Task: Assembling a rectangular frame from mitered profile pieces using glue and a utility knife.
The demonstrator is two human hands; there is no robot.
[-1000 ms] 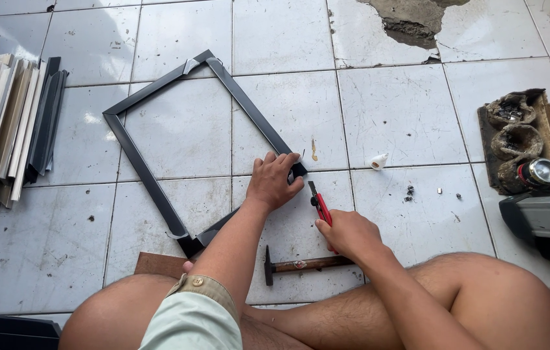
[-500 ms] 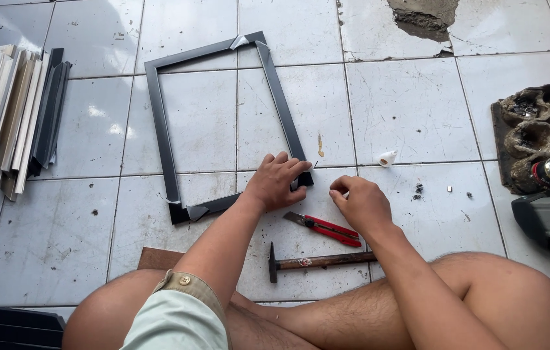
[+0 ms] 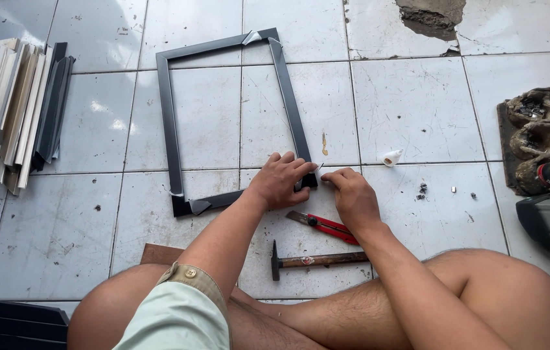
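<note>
**A:** What does the head camera show, looking down?

**B:** A person sits cross-legged on a pale tiled floor (image 3: 417, 110). A black rectangular frame (image 3: 170, 123) lies flat on the tiles in front of them, with its near right corner under their hands.

**A:** What are the hands doing?

**B:** The left hand (image 3: 281, 180) presses down over that corner, fingers curled onto the frame's black bar. The right hand (image 3: 352, 198) sits just beside it, fingertips pinched at the same corner. Whatever it pinches is too small to make out.

**A:** Any tools nearby?

**B:** A red-handled utility knife (image 3: 324, 225) lies on the floor just below the right hand, not held. Nearer the legs lies a hammer (image 3: 317, 260) with a wooden handle, also untouched.

**A:** And farther out?

**B:** At the left, a stack of frame mouldings (image 3: 9, 110), pale and dark, lies well apart from the frame. At the right, a worn tray (image 3: 540, 136) holds small fasteners and a round metal tin. A small white piece (image 3: 391, 157) rests on the tiles near the right hand. At the top, a patch of tile is broken away.
</note>
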